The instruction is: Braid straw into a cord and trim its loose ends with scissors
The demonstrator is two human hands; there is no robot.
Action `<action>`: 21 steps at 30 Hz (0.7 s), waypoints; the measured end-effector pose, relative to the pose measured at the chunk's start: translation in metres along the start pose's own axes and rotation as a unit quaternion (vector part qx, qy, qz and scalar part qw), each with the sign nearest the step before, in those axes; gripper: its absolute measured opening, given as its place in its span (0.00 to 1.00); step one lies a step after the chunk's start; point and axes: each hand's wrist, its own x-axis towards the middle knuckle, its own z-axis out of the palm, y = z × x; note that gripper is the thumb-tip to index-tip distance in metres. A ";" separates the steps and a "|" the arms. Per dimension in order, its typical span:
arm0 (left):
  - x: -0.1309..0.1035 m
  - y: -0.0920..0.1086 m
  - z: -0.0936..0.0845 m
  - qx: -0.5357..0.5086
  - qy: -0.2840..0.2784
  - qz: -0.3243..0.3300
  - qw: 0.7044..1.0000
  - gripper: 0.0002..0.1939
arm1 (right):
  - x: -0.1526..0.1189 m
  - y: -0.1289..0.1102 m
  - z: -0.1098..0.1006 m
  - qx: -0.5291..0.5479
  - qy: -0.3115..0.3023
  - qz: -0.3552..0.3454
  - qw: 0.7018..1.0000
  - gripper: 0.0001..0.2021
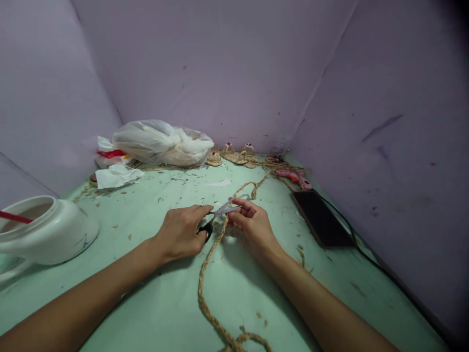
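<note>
My left hand (185, 230) is closed on the black handles of a pair of scissors (221, 211), whose blades are spread and point right. Between the blades, or just under them, passes a braided straw-coloured cord (211, 256); I cannot tell which. My right hand (251, 222) pinches the cord beside the blade tips, its lower fingers partly hidden. From there the cord runs down the table toward me into a loop at the bottom edge, and also away toward the back right.
A white pot (73, 230) with a red stick stands at left. Behind are a tied plastic bag (161, 144), crumpled tissue (117, 177) and small woven pieces (234, 155). A phone (324, 220) with a black cable and a pink tool (293, 176) lie right. Walls enclose the table.
</note>
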 end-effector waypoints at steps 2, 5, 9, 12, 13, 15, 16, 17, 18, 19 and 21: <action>0.000 0.000 0.000 -0.001 -0.008 -0.001 1.000 0.26 | 0.000 0.001 0.000 -0.004 -0.005 -0.002 1.000 0.19; 0.000 0.001 -0.001 -0.005 -0.016 -0.003 1.000 0.26 | -0.001 0.001 0.001 -0.010 -0.013 -0.004 1.000 0.18; 0.000 0.003 -0.002 -0.013 -0.035 -0.013 0.999 0.25 | -0.003 0.002 0.003 -0.008 -0.015 -0.002 1.000 0.17; -0.001 0.003 -0.004 -0.017 -0.045 -0.018 0.999 0.26 | -0.003 0.001 0.003 -0.010 -0.015 -0.002 1.000 0.16; -0.001 0.003 -0.004 -0.018 -0.045 -0.018 0.999 0.26 | -0.003 0.001 0.003 -0.010 -0.015 -0.002 1.000 0.16; 0.000 0.002 -0.005 -0.021 -0.044 -0.016 0.999 0.27 | -0.003 0.001 0.003 -0.010 -0.016 -0.002 1.000 0.16; 0.000 0.002 -0.005 -0.024 -0.044 -0.015 0.999 0.27 | -0.003 0.001 0.003 -0.010 -0.017 0.000 1.000 0.17; 0.000 0.001 -0.005 -0.028 -0.045 -0.016 0.998 0.27 | -0.003 0.002 0.002 -0.010 -0.019 0.002 1.000 0.17; 0.001 0.001 -0.005 -0.031 -0.046 -0.018 0.998 0.27 | -0.002 0.002 0.002 -0.011 -0.019 0.003 1.000 0.17; 0.001 0.001 -0.005 -0.034 -0.046 -0.021 0.998 0.26 | -0.002 0.002 0.002 -0.012 -0.020 0.003 1.000 0.17; 0.001 0.000 -0.004 -0.039 -0.048 -0.023 0.998 0.25 | -0.002 0.002 0.002 -0.013 -0.020 0.003 1.000 0.18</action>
